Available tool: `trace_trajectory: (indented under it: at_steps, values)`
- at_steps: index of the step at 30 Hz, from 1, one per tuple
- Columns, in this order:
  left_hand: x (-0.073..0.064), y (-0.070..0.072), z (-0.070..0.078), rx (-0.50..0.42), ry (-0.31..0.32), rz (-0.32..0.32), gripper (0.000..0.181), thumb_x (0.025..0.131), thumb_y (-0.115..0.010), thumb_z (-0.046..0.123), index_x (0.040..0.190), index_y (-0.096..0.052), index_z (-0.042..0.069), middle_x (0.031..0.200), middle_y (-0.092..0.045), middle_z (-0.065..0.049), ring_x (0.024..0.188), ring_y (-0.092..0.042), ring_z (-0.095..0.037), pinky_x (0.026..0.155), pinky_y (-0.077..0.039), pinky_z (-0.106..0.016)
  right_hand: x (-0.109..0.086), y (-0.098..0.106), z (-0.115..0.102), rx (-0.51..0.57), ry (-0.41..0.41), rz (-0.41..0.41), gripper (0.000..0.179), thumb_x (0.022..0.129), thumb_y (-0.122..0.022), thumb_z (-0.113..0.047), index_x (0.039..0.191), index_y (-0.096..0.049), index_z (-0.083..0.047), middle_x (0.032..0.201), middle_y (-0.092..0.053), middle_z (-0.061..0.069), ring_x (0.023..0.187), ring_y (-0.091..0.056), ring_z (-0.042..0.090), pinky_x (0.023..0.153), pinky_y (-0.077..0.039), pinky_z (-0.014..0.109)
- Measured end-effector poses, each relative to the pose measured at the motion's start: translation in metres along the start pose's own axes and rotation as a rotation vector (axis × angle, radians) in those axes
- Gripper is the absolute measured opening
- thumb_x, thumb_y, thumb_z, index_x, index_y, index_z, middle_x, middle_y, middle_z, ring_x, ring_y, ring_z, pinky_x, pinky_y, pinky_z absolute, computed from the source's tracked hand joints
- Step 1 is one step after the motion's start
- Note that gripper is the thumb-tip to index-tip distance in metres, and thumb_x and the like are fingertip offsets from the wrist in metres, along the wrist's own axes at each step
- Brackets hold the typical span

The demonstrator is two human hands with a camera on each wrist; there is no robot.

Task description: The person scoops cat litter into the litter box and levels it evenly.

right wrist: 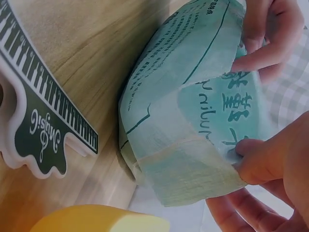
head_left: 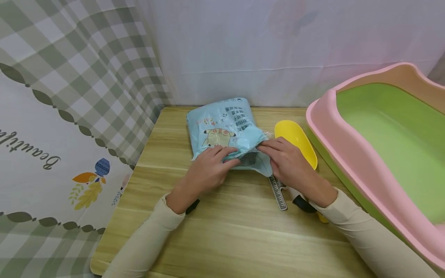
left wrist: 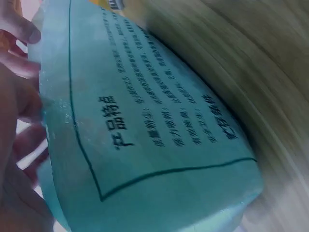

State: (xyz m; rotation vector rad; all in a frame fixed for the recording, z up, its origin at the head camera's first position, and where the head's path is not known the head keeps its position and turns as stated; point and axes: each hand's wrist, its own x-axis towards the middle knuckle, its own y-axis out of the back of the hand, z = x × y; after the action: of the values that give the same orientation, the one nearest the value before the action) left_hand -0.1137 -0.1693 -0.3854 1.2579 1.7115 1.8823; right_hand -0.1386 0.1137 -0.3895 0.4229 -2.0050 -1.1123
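Note:
A light blue plastic bag (head_left: 222,119) with a cartoon animal and printed writing lies on the wooden table, its opening edge toward me. My right hand (head_left: 288,160) pinches the right corner of that edge between thumb and fingers. At the same edge, further left, my left hand (head_left: 212,168) holds the plastic, with its fingers (right wrist: 260,63) bent over the rim in the right wrist view. A dark grey speckled patch shows between the hands under the lifted upper layer. Lines of print cover the bag's near side (left wrist: 145,116) in the left wrist view.
Right of the bag lies a yellow scoop (head_left: 295,141). A ruler with piano keys and "Music" on it (right wrist: 43,121) lies under my right hand, beside a black-handled tool (head_left: 303,204). A large pink-rimmed green tray (head_left: 368,154) stands at the right. Checked cloth (head_left: 104,50) hangs left.

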Motion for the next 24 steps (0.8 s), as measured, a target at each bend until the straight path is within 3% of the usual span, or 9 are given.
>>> trace_trajectory:
  at_steps: [5, 12, 18, 24]
  values:
    - [0.006, 0.002, 0.005, 0.073, 0.075, -0.064, 0.024, 0.101, -0.070, 0.010, 0.120, -0.083, 0.016, 0.109, -0.073, -0.008, 0.090, -0.065, -0.027, 0.074, -0.059, -0.037, 0.001, 0.001, -0.001, 0.005, -0.001, 0.006, 0.041, 0.092, -0.064, 0.015, 0.130, -0.076, 0.007, 0.131, -0.074, 0.019, 0.114, -0.067, 0.039, 0.096, -0.059, 0.051]
    - [0.010, 0.006, 0.010, 0.075, 0.095, -0.093, 0.017, 0.101, -0.077, 0.017, 0.118, -0.080, 0.014, 0.094, -0.066, -0.006, 0.071, -0.062, -0.022, 0.061, -0.056, -0.035, 0.003, 0.002, -0.002, -0.007, 0.016, 0.010, 0.042, 0.092, -0.063, 0.014, 0.132, -0.075, 0.008, 0.132, -0.074, 0.019, 0.117, -0.066, 0.039, 0.100, -0.057, 0.052]
    - [0.008, 0.007, 0.013, 0.132, 0.085, -0.051, 0.015, 0.101, -0.074, 0.012, 0.113, -0.080, 0.017, 0.104, -0.068, -0.008, 0.076, -0.065, -0.025, 0.052, -0.057, -0.037, 0.002, 0.003, -0.003, -0.008, 0.048, 0.044, 0.045, 0.090, -0.062, 0.015, 0.132, -0.075, 0.007, 0.132, -0.074, 0.018, 0.114, -0.066, 0.038, 0.095, -0.058, 0.051]
    - [0.007, 0.008, 0.013, 0.205, 0.116, -0.103, 0.017, 0.100, -0.074, 0.016, 0.115, -0.080, 0.014, 0.114, -0.069, -0.009, 0.083, -0.068, -0.028, 0.053, -0.058, -0.039, 0.002, 0.005, -0.005, -0.012, 0.074, 0.063, 0.047, 0.088, -0.064, 0.016, 0.133, -0.075, 0.007, 0.134, -0.074, 0.019, 0.113, -0.066, 0.038, 0.092, -0.059, 0.050]
